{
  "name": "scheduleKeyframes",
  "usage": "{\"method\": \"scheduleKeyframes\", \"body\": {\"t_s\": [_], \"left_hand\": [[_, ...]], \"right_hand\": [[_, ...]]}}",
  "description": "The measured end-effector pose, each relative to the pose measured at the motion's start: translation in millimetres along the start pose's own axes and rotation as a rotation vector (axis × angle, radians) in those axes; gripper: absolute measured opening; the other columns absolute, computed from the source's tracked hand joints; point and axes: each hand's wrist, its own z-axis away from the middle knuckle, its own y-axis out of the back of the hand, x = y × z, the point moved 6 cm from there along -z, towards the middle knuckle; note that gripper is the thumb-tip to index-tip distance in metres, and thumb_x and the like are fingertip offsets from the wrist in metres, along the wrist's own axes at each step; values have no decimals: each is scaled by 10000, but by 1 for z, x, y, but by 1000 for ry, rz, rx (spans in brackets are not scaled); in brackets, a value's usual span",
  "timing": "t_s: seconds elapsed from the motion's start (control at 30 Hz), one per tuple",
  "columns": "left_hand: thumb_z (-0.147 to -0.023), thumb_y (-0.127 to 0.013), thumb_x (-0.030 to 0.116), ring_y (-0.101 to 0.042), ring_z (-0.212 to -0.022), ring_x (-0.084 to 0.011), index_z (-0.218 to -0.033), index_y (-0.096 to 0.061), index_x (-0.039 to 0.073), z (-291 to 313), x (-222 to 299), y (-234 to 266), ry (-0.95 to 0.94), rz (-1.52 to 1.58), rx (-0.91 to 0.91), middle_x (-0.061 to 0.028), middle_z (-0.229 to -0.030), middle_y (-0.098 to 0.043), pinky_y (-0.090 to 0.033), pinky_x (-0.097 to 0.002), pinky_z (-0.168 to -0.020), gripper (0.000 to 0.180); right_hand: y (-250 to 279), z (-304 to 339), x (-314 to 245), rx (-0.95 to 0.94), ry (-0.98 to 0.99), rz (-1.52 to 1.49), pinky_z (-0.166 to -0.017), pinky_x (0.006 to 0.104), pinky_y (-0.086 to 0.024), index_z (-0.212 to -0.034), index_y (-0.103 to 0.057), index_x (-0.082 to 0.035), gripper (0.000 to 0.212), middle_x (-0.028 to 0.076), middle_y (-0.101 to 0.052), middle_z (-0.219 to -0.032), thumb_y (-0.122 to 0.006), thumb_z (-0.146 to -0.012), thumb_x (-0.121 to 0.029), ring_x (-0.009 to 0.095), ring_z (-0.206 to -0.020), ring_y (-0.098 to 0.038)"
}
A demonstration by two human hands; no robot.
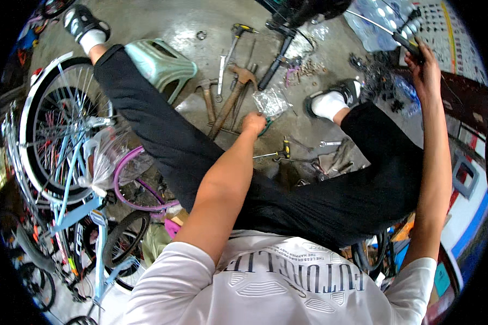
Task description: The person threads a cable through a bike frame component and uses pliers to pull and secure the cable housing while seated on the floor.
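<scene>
My left hand (254,123) is low over the floor between my legs, its fingers closed on a curved green handle (266,128); the rest of that thing is hidden. A crumpled clear plastic bag (271,102) lies just beyond it. To its left are two wooden-handled hammers, the larger hammer (230,105) and a smaller hammer (209,100), beside a combination wrench (221,76). My right hand (425,67) is raised at the far right, closed around the dark handle of what looks like a long-shafted screwdriver (408,45), its thin shaft pointing up and left.
A pale green stool (160,62) stands beyond my left leg. Bicycle wheels and frames crowd the left, including a white-rimmed wheel (32,124) and a purple rim (119,173). Yellow-and-black-handled tools (286,147) and small parts (309,67) lie on the floor.
</scene>
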Motion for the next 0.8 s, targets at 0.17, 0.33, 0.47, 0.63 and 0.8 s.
{"method": "scheduleKeyframes", "body": {"t_s": [0.17, 0.33, 0.47, 0.63, 0.8], "left_hand": [[-1015, -574, 250, -625, -760, -141, -1305, -605, -3, 50, 53, -5, -49, 155, -162, -68, -964, -712, -507, -327, -675, 386], [-1000, -592, 278, -674, -829, -159, -1287, -614, 21, 58, 55, 0, -110, 180, -242, -101, -1056, -737, -520, -313, -692, 387], [-1015, -579, 223, -648, -804, -133, -1209, -630, 31, 62, 69, 19, -128, 167, -152, -64, -1022, -719, -508, -295, -667, 277], [-1027, -578, 229, -644, -833, -157, -1216, -637, 28, 93, 128, 14, -231, 238, -37, -60, -1013, -693, -519, -299, -677, 282], [-1033, -519, 253, -627, -945, -213, -1248, -630, -19, 198, 234, 79, -758, 103, 212, -131, -1051, -691, -512, -379, -824, 365]], "right_hand": [[104, 11, -44, 383, 46, -86, -838, 358, -593, -1328, -599, 33, 360, 168, -664, -1127, -593, -1033, -173, 272, -1004, -683], [174, 89, -91, 265, 261, -201, -1087, 425, -507, -1411, -508, 55, 434, 233, -596, -1334, -567, -1027, -138, 340, -1209, -619], [192, 189, -34, -88, 308, -63, -1024, 393, -490, -1381, -505, 18, 547, 151, -668, -1233, -660, -897, -186, 245, -1118, -654], [203, 361, 176, 537, -255, -407, -714, 341, -487, -837, -595, -84, 320, 47, -622, -753, -677, -946, -373, 192, -723, -610], [166, 561, 329, 1074, -680, -483, -519, 308, -353, -775, -535, -124, 330, -22, -483, -629, -702, -946, -351, 116, -548, -438]]}}
